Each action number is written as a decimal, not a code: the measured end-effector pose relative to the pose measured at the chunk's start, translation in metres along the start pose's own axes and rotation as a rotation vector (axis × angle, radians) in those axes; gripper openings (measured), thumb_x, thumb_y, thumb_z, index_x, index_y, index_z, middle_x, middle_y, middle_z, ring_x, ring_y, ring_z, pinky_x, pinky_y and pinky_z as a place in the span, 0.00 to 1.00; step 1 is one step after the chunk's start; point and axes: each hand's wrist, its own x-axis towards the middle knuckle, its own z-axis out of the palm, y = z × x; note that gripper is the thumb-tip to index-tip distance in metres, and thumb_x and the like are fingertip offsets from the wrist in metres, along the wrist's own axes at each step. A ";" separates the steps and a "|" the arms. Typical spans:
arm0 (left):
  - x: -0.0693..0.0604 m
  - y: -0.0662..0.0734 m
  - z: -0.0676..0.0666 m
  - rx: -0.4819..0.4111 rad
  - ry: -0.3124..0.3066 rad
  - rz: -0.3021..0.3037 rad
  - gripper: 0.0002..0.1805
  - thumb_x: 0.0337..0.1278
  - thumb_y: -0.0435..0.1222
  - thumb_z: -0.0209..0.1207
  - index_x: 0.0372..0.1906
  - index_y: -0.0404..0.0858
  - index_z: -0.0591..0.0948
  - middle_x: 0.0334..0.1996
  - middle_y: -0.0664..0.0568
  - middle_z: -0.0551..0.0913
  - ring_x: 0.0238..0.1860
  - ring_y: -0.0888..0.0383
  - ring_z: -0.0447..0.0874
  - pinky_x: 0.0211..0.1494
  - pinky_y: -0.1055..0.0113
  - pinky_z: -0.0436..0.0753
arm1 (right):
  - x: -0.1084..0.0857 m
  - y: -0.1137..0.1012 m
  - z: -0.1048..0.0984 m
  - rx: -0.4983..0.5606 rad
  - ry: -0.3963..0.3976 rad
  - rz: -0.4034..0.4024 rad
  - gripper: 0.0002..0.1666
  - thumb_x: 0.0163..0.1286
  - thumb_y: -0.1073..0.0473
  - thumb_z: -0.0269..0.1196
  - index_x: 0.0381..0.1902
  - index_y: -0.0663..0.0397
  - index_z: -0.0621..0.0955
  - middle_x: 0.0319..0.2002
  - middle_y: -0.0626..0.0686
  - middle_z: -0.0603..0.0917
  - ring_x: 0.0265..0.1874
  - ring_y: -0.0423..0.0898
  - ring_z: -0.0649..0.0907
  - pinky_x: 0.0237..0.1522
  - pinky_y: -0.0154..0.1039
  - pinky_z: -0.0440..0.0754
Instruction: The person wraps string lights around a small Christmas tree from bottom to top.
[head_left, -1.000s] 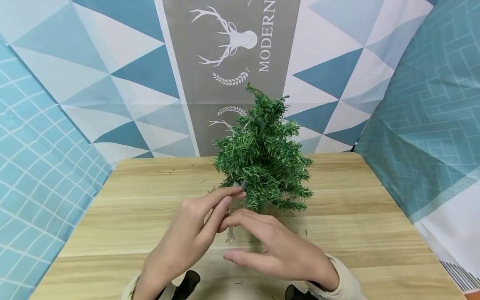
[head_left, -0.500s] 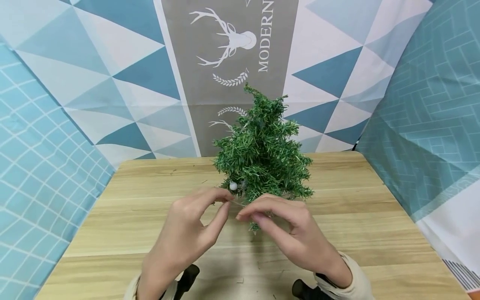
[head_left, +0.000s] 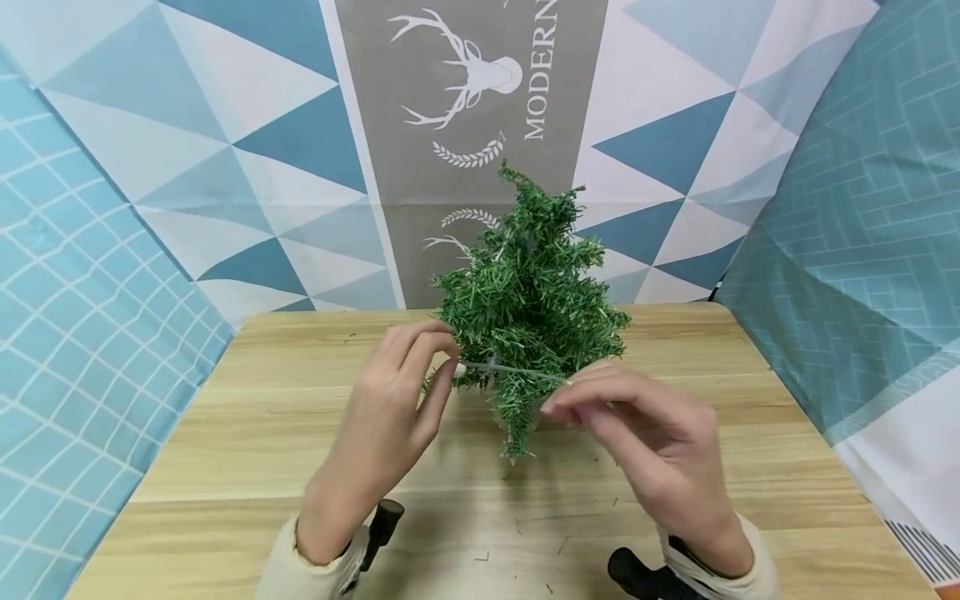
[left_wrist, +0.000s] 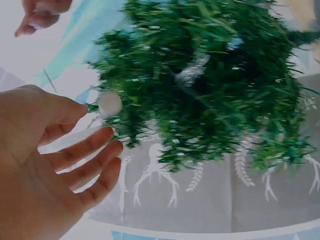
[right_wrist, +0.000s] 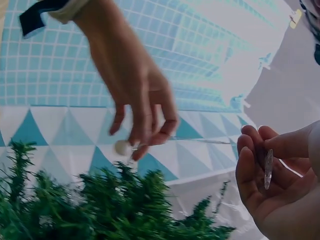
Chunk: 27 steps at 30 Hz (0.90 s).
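A small green artificial Christmas tree stands at the table's far side. My left hand is at its left, pinching a thin pale string between thumb and fingers. A white ball sits close to those fingertips, against the branches. My right hand, right of the tree's lower front, pinches the string's other end, so it stretches between both hands. In the right wrist view a clear flat piece shows at the right fingers. Another clear shiny piece lies among the branches.
The wooden table carries several tiny dark needle bits. A patterned cloth hangs behind it, and blue cloth encloses the left side.
My hands have gone from close together to apart, the right one moving right and the left one up, drawing the string out between them. A front branch shows below it.
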 end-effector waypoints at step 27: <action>-0.006 -0.004 0.033 -0.166 -0.027 -0.052 0.14 0.67 0.28 0.56 0.55 0.30 0.78 0.41 0.46 0.85 0.37 0.59 0.83 0.38 0.69 0.84 | -0.017 0.003 -0.010 0.069 -0.240 -0.101 0.15 0.66 0.81 0.56 0.50 0.74 0.79 0.48 0.67 0.85 0.51 0.62 0.81 0.54 0.55 0.79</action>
